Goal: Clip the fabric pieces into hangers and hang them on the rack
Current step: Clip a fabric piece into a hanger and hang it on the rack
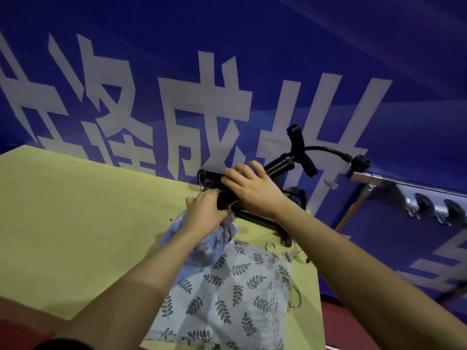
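Observation:
A black clip hanger [212,178] lies at the far edge of the yellow table [75,210]. My right hand [255,189] presses down over it, fingers curled around the bar. My left hand [206,210] pinches the bunched top edge of a plain blue-grey fabric piece [219,238] against the hanger. Under that lies a white fabric piece with green leaf print [227,294], spread flat toward the near edge. The hanger's clips are hidden under my hands.
A black hand pump [298,152] with a hose lies behind the hanger. A metal rack rail [404,188] with black hooks runs along the blue banner wall at right. Small loose threads and clips [290,255] sit near the table's right edge.

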The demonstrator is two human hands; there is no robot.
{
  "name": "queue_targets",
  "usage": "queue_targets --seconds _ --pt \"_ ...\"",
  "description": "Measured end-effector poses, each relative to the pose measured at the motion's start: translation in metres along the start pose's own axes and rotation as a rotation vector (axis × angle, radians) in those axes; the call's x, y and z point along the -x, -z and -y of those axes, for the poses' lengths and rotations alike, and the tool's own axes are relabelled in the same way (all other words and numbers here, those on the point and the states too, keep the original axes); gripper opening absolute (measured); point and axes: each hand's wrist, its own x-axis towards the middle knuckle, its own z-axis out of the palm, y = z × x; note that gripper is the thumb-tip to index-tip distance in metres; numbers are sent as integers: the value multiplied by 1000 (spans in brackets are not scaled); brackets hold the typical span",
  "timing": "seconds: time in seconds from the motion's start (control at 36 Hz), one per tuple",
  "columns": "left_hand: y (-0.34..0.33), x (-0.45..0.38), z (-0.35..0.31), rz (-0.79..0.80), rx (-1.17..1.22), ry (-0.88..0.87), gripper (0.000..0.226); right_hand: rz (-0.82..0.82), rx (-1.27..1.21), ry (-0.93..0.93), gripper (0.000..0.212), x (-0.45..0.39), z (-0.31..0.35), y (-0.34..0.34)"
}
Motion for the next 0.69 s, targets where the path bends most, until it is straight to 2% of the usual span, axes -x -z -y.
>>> queue_targets --seconds 0.06,0.14,0.22,0.25,0.33,0.39,0.5,0.61,0.67,0.69 --pt "1 -3 2 -14 42 24 26 -71 -54 -58 32 9 2 1" --pt "4 -7 7 -14 169 60 25 -86 -165 -212 19 28 10 -3" --pt "9 -6 10 2 384 95 13 142 -412 -419 13 35 16 -13" --pt "10 -4 10 3 452 107 20 242 -546 -513 18 33 19 -15" --pt "12 -3 9 0 607 145 30 432 -945 -745 53 17 26 -17" --pt "14 -3 9 -4 671 159 28 520 -1057 -742 61 1 27 -17" --pt "17 -4 13 -55 669 115 29 650 -1103 -680 60 -18 28 -23" --pt "17 -3 22 -108 666 114 26 612 -1014 -677 36 -23 22 -29" --pt "15 -2 26 -146 671 113 22 569 -1071 -724 21 -19 15 -34" --pt "14 -2 27 -175 682 115 20 540 -1159 -746 22 -17 12 -35"
